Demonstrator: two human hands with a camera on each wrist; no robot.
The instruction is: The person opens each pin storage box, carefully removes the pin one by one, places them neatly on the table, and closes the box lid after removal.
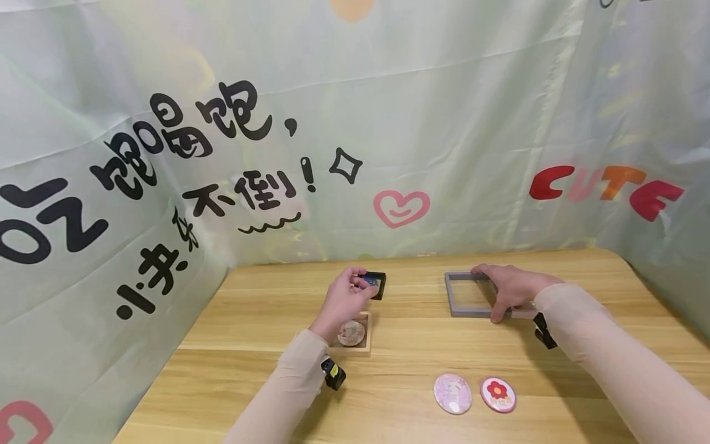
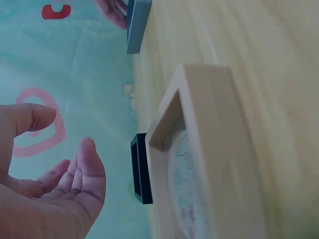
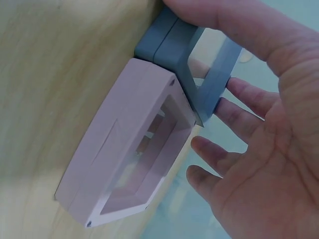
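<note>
My left hand (image 1: pixel 348 299) hovers by a small black frame (image 1: pixel 381 290) that has something blue inside. In the left wrist view its thumb and fingers are apart with nothing between them. Just below that hand lies a light wooden frame (image 1: pixel 363 353) with a round badge (image 1: pixel 351 333) inside, partly covered by the wrist. My right hand (image 1: pixel 513 288) spans a grey frame (image 1: pixel 450 296), thumb on the near side and fingertips at the far side. Beside the grey one, under the palm, is a pink frame (image 3: pixel 114 134), mostly hidden in the head view.
Two round badges, one lilac (image 1: pixel 452 393) and one with a red flower (image 1: pixel 498 394), lie near the front of the wooden table (image 1: pixel 249 320). A printed cloth (image 1: pixel 471 123) hangs behind the table and along its sides.
</note>
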